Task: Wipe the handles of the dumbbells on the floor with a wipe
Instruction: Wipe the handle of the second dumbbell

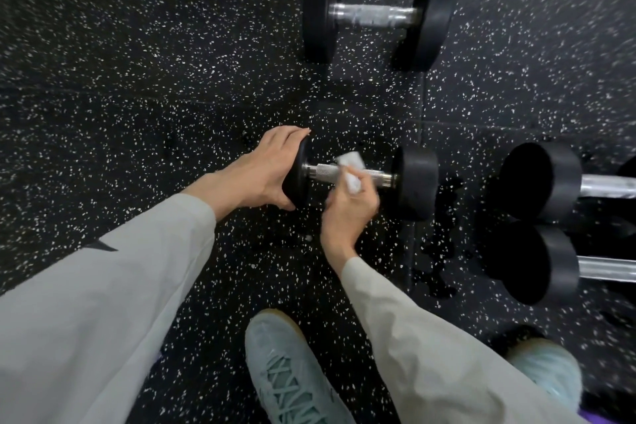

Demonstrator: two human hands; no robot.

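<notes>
wipe [348, 171] pinched by right hand [349, 208] on dumbbell [414, 181] handle | left hand [266, 170] grips its end

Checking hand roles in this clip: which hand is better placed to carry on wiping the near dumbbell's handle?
The right hand. It already pinches the wipe against the near dumbbell's handle. The left hand grips the left weight head, steadying the dumbbell, and holds no wipe.

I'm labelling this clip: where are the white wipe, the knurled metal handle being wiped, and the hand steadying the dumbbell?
White wipe [349, 160]: head view, upper folded end.
Knurled metal handle [323, 169]: head view, bare left stretch.
Left hand [263, 170]: head view, back of hand.
</notes>
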